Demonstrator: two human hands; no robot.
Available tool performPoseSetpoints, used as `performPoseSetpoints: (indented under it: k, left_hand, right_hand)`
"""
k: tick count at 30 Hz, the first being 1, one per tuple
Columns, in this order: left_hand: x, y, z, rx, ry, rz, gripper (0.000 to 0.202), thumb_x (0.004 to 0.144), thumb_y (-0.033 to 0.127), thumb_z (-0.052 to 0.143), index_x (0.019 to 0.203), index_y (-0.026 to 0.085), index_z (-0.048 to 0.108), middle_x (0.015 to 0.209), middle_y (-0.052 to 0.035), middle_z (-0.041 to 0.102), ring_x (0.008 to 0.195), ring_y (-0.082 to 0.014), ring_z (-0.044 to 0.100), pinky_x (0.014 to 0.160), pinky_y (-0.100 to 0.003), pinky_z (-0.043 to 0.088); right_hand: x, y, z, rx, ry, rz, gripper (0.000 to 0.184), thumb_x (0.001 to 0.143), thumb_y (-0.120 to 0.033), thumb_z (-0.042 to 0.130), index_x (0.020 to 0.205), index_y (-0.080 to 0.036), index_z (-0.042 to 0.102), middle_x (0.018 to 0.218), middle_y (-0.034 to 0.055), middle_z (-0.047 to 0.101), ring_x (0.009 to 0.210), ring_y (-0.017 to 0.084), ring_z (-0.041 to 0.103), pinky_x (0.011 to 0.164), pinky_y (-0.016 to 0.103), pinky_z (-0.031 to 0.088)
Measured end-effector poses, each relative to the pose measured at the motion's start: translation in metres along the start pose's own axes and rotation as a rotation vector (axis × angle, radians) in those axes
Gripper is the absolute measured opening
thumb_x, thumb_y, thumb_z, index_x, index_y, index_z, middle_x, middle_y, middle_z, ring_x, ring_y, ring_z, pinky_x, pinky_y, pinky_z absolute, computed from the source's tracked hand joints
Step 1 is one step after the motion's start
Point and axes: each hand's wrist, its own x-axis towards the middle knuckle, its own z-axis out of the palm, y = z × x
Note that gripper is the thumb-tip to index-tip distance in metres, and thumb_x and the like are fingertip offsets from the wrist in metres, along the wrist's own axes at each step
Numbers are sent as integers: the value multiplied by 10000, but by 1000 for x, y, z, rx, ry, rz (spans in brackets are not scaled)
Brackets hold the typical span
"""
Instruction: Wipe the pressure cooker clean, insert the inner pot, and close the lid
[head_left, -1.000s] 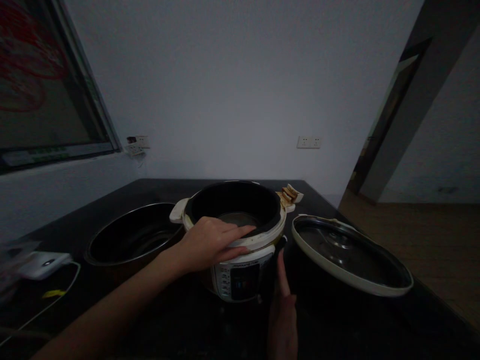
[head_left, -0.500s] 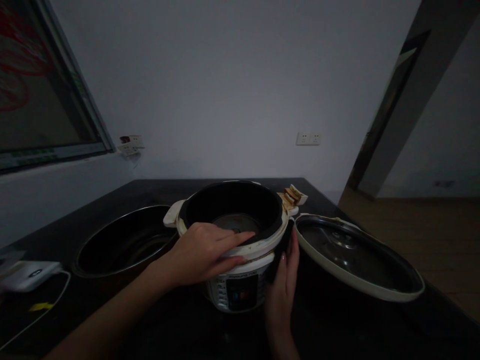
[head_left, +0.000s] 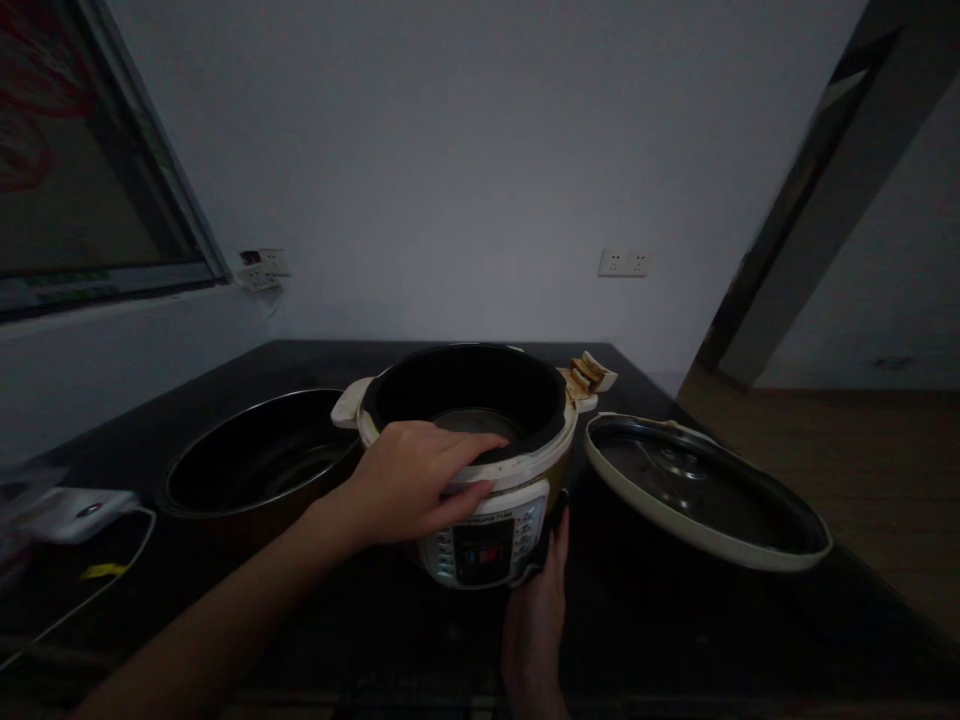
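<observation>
A white electric pressure cooker (head_left: 491,545) with a dark display panel stands lidless in the middle, its round opening facing up. My left hand (head_left: 420,475) is closed over the front rim, thumb outside and fingers inside the edge. Low on the cooker's right side, my right hand (head_left: 541,610) presses a dark piece that looks like a cloth (head_left: 553,520) against the wall; its fingers are partly hidden. A stained brown hinge bracket (head_left: 589,375) sticks out at the cooker's right rear.
A wide dark pot (head_left: 187,500) stands left of the cooker. On the right lies a large glass lid (head_left: 705,555) with a pale rim. A white device (head_left: 86,512) with a cable is at the far left of the black table (head_left: 315,355). Sockets (head_left: 624,263) are on the wall.
My right hand and the dark piece have slid down the cooker's right side, toward its base. My left hand keeps its hold on the rim. The view has shifted slightly.
</observation>
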Motion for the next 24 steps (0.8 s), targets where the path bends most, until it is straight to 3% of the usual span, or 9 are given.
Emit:
performPoseSetpoints:
  k: [3, 7, 10, 13, 20, 24]
  left_hand:
    - [0, 0, 1, 5, -10, -1, 382, 939, 369, 424, 1232, 179, 577, 1025, -61, 748, 787, -219, 705, 667, -348, 494]
    - [0, 1, 2, 28, -14, -4, 399, 935, 371, 423, 1252, 171, 558, 964, -64, 749, 774, -222, 702, 662, -349, 500]
    - [0, 3, 1, 39, -31, -1, 373, 935, 360, 419, 1214, 168, 576, 943, -61, 749, 767, -221, 701, 661, -348, 502]
    - [2, 3, 0, 37, -56, 1, 346, 933, 352, 421, 1174, 170, 590, 973, -55, 749, 781, -230, 703, 657, -357, 506]
    - [4, 6, -6, 11, -115, -11, 310, 965, 357, 403, 1131, 189, 604, 987, -52, 748, 821, -226, 707, 689, -344, 516]
    - [13, 11, -7, 52, -117, -53, 313, 974, 372, 379, 1001, 188, 630, 879, -44, 738, 777, -248, 700, 662, -367, 510]
  right_hand:
    - [-8, -4, 9, 31, 43, 80, 651, 970, -527, 226, 1548, -287, 45, 1538, 43, 378, 1353, 195, 448, 1009, 417, 456]
    - [-11, -25, 15, 27, 85, 103, 625, 976, -503, 227, 1548, -278, 114, 1620, 24, 162, 1467, 215, 229, 1128, 473, 312]
    - [-5, -44, 16, 17, 53, 25, 613, 983, -476, 261, 1545, -262, 142, 1631, 23, 99, 1495, 216, 102, 1181, 517, 154]
    - [6, -63, 17, -10, 8, -107, 620, 984, -458, 295, 1545, -235, 149, 1631, 34, 105, 1499, 213, 67, 1193, 518, 61]
    - [44, -106, 20, -101, -63, -249, 619, 979, -446, 314, 1543, -255, 148, 1628, 8, 99, 1499, 218, 61, 1191, 519, 45]
    - [62, -114, 19, -114, -64, -285, 607, 972, -468, 306, 1530, -242, 224, 1622, 17, 147, 1495, 207, 97, 1193, 499, 80]
